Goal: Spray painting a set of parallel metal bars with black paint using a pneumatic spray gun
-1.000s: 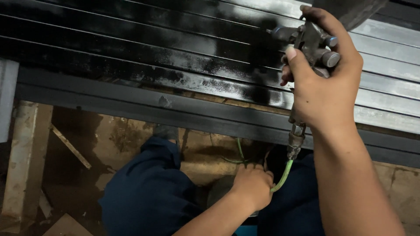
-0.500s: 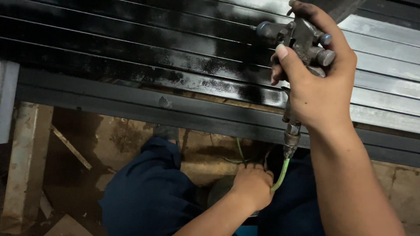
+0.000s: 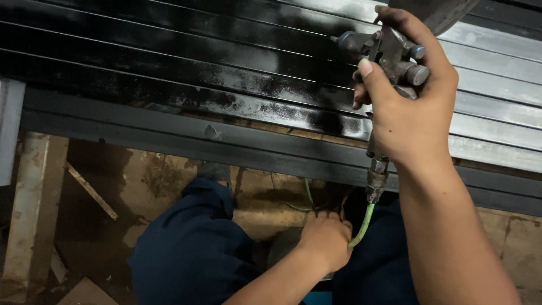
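My right hand [image 3: 415, 113] grips a metal spray gun [image 3: 389, 53] with its nozzle pointing left over a row of long metal bars [image 3: 226, 62]. The bars on the left are wet black; those on the right [image 3: 497, 85] are bare grey. A green air hose [image 3: 362, 226] drops from the gun's handle. Lower down, my left hand [image 3: 326, 240] is closed around that hose near my knees.
A dark steel rail [image 3: 169, 141] runs under the bars along their near edge. Below it lie a dusty concrete floor [image 3: 169, 181], a loose wooden strip [image 3: 90, 191] and a pale post [image 3: 28, 209] at the left. My dark blue trousers [image 3: 192, 248] fill the lower middle.
My right hand has carried the spray gun to the left and slightly up along the bars. My left hand has stayed on the hose.
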